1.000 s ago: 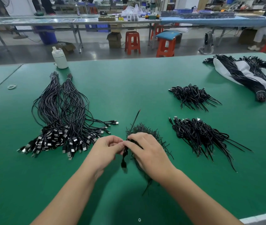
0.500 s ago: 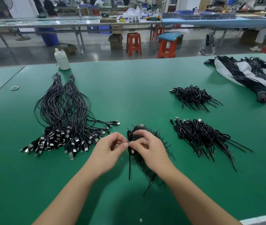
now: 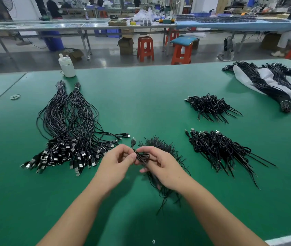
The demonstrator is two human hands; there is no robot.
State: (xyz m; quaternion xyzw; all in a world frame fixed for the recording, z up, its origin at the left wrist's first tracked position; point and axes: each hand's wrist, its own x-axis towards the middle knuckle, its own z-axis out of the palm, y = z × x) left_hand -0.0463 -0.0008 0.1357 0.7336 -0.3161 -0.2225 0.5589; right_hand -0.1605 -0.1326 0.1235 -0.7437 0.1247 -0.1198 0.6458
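L hand point(image 3: 116, 162) & R hand point(image 3: 162, 166) meet over the middle of the green bench point(image 3: 159, 96), near its front edge. Both pinch a small coiled USB cable point(image 3: 142, 156) w/ curled fingers, and its plug point(image 3: 133, 140) pokes up. The winding step looks about done, but I can't tell if a tie is on yet. Next it prob. needs a tight twist w/ one from the tie pile point(image 3: 160, 142) under the R hand, so the coil won't spring open, then a spot by the tied coils point(image 3: 217, 148) on the right side.

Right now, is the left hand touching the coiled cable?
Touching. Head view shows the left hand pinching the coiled cable with no gap; the right hand grips it too.
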